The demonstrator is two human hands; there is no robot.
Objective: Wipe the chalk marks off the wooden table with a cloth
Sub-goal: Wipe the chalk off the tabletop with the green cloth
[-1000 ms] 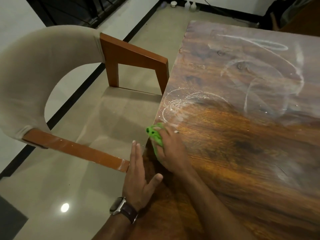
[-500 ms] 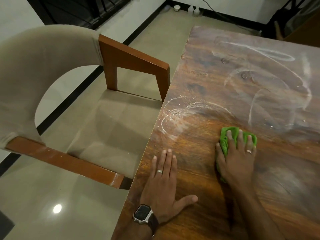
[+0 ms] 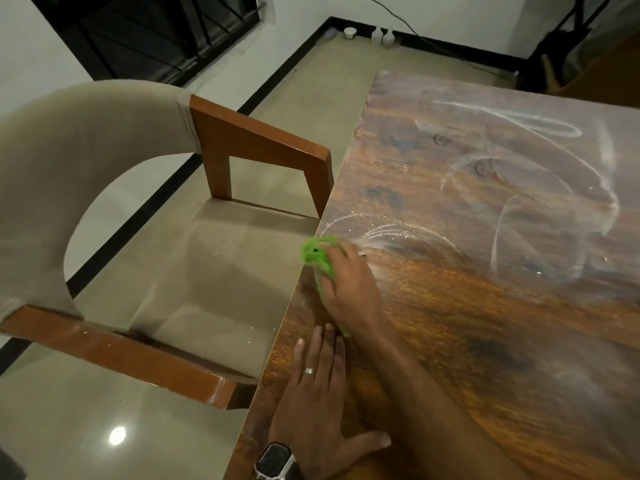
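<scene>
The wooden table (image 3: 485,341) fills the right side of the view. White chalk marks (image 3: 398,230) curve just beyond my right hand, and larger loops (image 3: 554,150) lie farther back. My right hand (image 3: 349,285) presses a green cloth (image 3: 317,254) flat at the table's left edge, with the cloth bunched out past my fingers. Close behind it, my left hand (image 3: 318,400) rests flat on the table, fingers together, with a ring and a wristwatch.
A beige upholstered chair (image 3: 138,237) with wooden arms (image 3: 263,143) stands tight against the table's left edge. Glossy floor tiles lie beyond, with small bottles (image 3: 384,36) by the far wall and dark items at the back right.
My right hand swept the cloth from the table's left edge to the right and has come back left to the edge by the chalk curve. My left hand stayed flat.
</scene>
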